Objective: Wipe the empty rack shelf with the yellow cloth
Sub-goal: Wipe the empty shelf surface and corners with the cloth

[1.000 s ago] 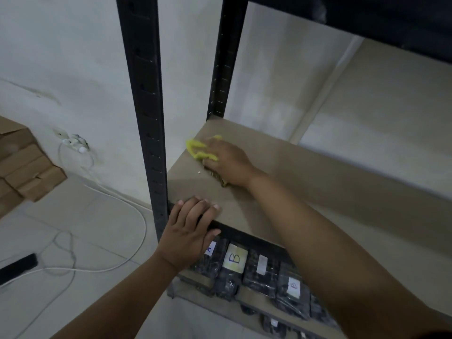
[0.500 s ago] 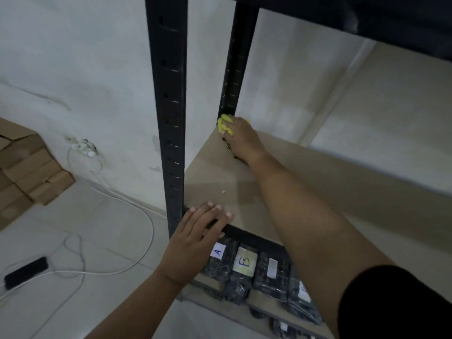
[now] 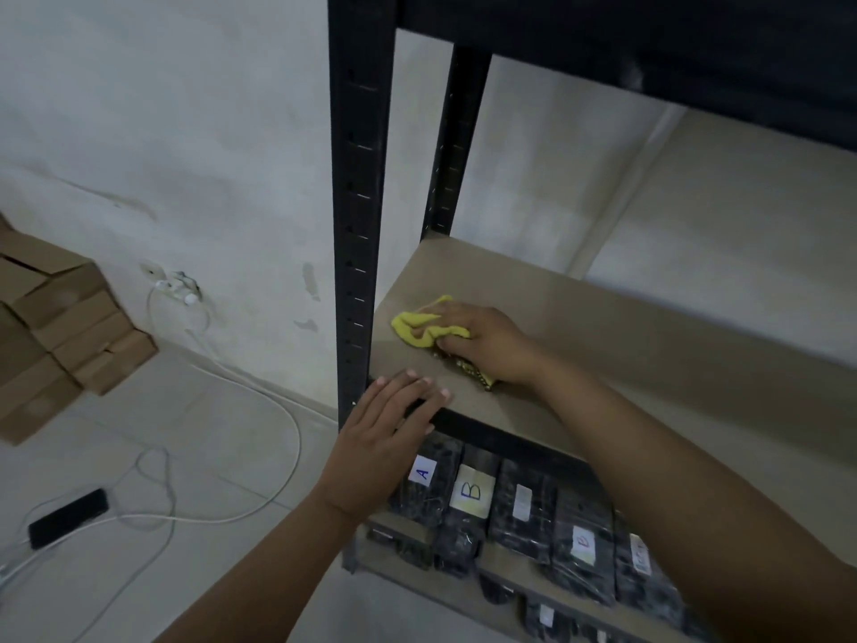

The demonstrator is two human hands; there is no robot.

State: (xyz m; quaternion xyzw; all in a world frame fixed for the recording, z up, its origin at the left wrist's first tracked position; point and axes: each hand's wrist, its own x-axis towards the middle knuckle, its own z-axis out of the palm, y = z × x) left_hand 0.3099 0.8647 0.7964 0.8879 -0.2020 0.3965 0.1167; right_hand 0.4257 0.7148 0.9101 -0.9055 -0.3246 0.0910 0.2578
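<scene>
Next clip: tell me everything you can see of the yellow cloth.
The yellow cloth is a small, soft, bright rag, bunched into folds. It lies on the tan shelf board near its left end, pressed under the right hand, whose fingers cover most of it. A darker, patterned part shows below the palm, towards the wrist. The left hand does not touch it.

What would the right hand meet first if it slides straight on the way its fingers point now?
Probably the black front-left post. The right hand, pressing the yellow cloth on the shelf, points left toward it; depth is unclear.
</scene>
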